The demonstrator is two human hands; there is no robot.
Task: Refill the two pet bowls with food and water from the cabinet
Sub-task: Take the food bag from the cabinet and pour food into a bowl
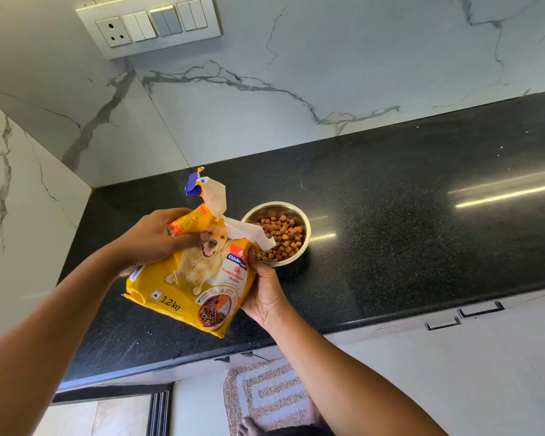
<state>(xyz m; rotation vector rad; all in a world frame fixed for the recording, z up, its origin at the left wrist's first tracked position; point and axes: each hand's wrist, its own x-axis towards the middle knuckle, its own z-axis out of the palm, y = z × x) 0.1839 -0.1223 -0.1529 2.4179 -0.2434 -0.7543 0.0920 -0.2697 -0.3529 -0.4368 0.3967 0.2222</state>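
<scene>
A yellow dog food bag (189,284) with a dog picture and "1.2 kg" on it is held tilted above the black countertop (390,215). Its torn white top points toward a steel bowl (306,221). The bowl stands on the counter just right of the bag and holds brown kibble (282,237). My left hand (158,237) grips the bag's upper left side. My right hand (265,294) holds the bag's right edge from below, close to the bowl's front rim. Only one bowl is in view.
White marble walls meet in a corner behind the bag, with a switch panel (151,25) high up. Cabinet drawers with dark handles (479,309) run below the counter edge. A patterned mat (271,394) lies on the floor, with a bare foot at its near edge.
</scene>
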